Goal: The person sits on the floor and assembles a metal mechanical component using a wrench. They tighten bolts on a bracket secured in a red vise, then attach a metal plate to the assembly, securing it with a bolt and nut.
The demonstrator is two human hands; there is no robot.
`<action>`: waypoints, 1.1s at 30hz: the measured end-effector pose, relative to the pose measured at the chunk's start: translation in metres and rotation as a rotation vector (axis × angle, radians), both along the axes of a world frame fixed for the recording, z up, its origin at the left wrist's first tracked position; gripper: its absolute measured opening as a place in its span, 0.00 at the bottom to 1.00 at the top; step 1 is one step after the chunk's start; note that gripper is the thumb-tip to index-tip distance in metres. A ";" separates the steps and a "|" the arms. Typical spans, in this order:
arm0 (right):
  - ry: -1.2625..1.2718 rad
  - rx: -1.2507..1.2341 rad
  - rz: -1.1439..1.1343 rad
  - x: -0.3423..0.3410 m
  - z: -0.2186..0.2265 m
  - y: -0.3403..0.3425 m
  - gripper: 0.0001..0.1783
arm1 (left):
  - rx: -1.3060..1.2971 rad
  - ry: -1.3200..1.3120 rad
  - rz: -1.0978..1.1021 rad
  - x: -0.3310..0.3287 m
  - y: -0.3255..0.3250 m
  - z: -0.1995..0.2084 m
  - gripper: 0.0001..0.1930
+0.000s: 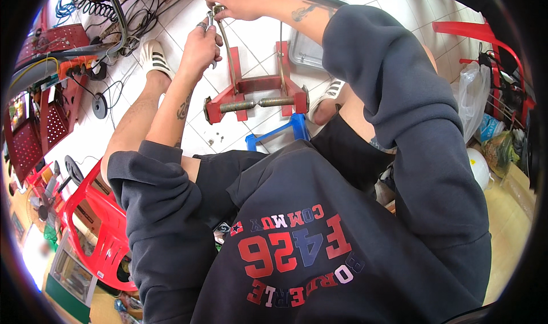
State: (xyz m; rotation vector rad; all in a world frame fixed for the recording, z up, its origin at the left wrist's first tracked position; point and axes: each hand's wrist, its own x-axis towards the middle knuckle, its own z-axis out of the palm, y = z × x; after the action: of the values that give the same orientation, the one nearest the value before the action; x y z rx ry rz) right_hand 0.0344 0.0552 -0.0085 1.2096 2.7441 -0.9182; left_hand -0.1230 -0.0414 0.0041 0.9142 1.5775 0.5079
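Observation:
My left hand (201, 50) is closed around a silver wrench (210, 20), whose upper end meets a fitting at the top of a thin metal rod (224, 39). Above it, my right hand (240, 3) has its fingers curled over that same rod end; the exact grip is partly hidden. The rod rises from a red metal frame (257, 84) standing on the floor between my feet. A second upright rod (281, 56) stands on the frame's right side. Across the frame's near end runs a coiled or threaded metal bar (238, 105).
A blue plastic stool (266, 136) stands just before the frame, with a grey tray (308, 53) behind it. Black cables and hoses (137, 16) lie at far left by a red perforated rack (54, 124). A red chair (105, 233) is at left; a plastic bag (472, 93) hangs at right.

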 end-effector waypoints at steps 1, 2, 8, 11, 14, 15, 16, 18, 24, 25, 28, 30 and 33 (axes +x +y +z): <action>-0.007 -0.009 0.009 0.000 0.002 0.001 0.19 | 0.016 -0.012 0.009 0.001 -0.002 0.000 0.18; -0.013 -0.017 0.018 0.000 0.004 0.001 0.19 | 0.031 -0.025 0.018 0.000 -0.004 0.000 0.18; -0.031 -0.019 0.024 -0.003 -0.002 0.002 0.19 | 0.017 -0.078 0.005 -0.005 -0.002 -0.001 0.26; -0.053 -0.047 0.040 -0.004 -0.001 0.004 0.19 | 0.023 -0.087 0.028 -0.004 -0.003 0.002 0.28; -0.039 -0.028 0.048 -0.003 -0.005 0.004 0.20 | 0.025 -0.089 0.041 0.000 -0.004 0.007 0.29; -0.029 -0.014 0.049 -0.002 -0.007 0.004 0.20 | 0.049 -0.054 -0.014 0.001 -0.003 0.008 0.30; -0.037 -0.010 0.057 -0.003 -0.006 0.004 0.20 | 0.075 -0.013 -0.065 0.000 -0.002 0.011 0.32; -0.052 -0.002 0.071 -0.003 -0.003 0.004 0.20 | 0.080 0.029 -0.127 -0.002 0.003 0.017 0.32; -0.013 0.007 0.080 -0.002 -0.001 0.002 0.18 | -0.028 0.040 -0.151 -0.006 0.012 0.026 0.25; -0.011 0.019 0.076 -0.001 -0.002 0.002 0.18 | -0.027 0.040 -0.151 -0.006 0.014 0.027 0.24; 0.001 0.048 0.066 0.000 -0.006 0.002 0.18 | -0.010 0.038 -0.156 -0.011 0.016 0.019 0.21; 0.011 0.054 0.057 0.000 -0.006 0.002 0.18 | 0.011 0.039 -0.142 -0.015 0.015 0.005 0.19; -0.018 0.056 0.044 -0.001 -0.008 0.003 0.18 | 0.110 0.076 -0.121 -0.018 0.010 -0.020 0.15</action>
State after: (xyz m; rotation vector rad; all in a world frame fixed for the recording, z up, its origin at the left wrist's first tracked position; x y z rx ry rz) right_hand 0.0329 0.0577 -0.0163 1.1536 2.7882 -0.8282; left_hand -0.1414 -0.0310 -0.0158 1.1172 1.5635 0.4829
